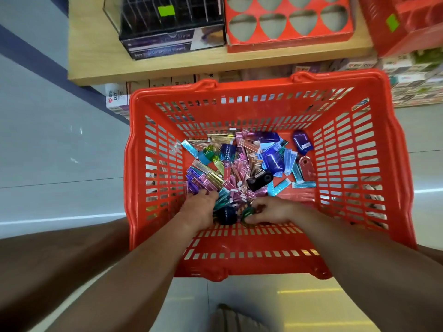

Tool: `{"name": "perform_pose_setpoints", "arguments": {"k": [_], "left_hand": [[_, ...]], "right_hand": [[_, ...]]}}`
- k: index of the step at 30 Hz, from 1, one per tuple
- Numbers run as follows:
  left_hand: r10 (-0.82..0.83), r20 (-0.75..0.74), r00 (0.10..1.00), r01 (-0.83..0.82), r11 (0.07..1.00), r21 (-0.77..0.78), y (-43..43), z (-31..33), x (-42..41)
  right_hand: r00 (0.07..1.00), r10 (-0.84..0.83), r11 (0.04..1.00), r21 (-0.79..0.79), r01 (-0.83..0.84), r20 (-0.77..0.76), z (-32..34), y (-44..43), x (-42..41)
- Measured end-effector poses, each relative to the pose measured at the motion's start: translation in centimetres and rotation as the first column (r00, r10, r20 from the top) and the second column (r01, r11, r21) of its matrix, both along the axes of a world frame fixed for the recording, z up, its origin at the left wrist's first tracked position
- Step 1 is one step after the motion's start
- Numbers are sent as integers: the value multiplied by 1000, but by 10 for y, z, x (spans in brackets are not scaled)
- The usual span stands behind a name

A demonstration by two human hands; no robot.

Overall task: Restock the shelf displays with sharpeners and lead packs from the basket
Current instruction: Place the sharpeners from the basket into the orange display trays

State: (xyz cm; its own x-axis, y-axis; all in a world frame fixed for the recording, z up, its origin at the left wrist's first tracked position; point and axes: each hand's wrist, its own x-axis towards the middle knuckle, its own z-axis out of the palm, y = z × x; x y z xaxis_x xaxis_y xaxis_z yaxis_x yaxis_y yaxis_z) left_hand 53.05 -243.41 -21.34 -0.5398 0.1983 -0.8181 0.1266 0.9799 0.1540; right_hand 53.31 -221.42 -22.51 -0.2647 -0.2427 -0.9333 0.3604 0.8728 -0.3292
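Both hands are recorded inside the orange basket (136, 164), which stands on the floor just in front of the shelf (191, 65). A small green object (247, 212), judged to be a sharpener, is pinched between the fingers (257, 208) and thumb of the right hand (272, 210) at the near wall. The left hand (199, 208) is laid on the near edge of the heap of lead packs (227, 164). Its fingers are bent down into the heap, and it cannot be told whether anything is gripped. A dark blue sharpener (225, 215) lies between the two hands. Further sharpeners are noted on and beside the heap: purple (302, 141), black (260, 180) and pink (306, 167). On the shelf, the red display tray (287, 38) is seen with every visible heart-shaped opening unfilled. The slots of the black display box (172, 37) appear unfilled as well, though blur limits certainty. Progress is judged as barely started: nearly all stock is in the basket, and both displays remain to be filled.
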Motion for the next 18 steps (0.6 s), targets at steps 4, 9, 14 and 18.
{"name": "perform_pose_setpoints", "arguments": {"k": [4, 9, 14, 18], "left_hand": [[101, 2, 995, -101, 995, 12, -4, 0, -2], [247, 56, 967, -249, 968, 38, 2, 7, -17], [836, 136, 532, -807, 452, 379, 18, 11, -33], [850, -71, 521, -748, 496, 440, 16, 9, -69]], "right_hand": [[910, -408, 911, -30, 411, 66, 5, 6, 1], [336, -916, 330, -64, 942, 221, 3, 11, -12], [371, -919, 361, -92, 928, 132, 2, 5, -17], [323, -942, 317, -74, 945, 89, 5, 0, -30]]}}
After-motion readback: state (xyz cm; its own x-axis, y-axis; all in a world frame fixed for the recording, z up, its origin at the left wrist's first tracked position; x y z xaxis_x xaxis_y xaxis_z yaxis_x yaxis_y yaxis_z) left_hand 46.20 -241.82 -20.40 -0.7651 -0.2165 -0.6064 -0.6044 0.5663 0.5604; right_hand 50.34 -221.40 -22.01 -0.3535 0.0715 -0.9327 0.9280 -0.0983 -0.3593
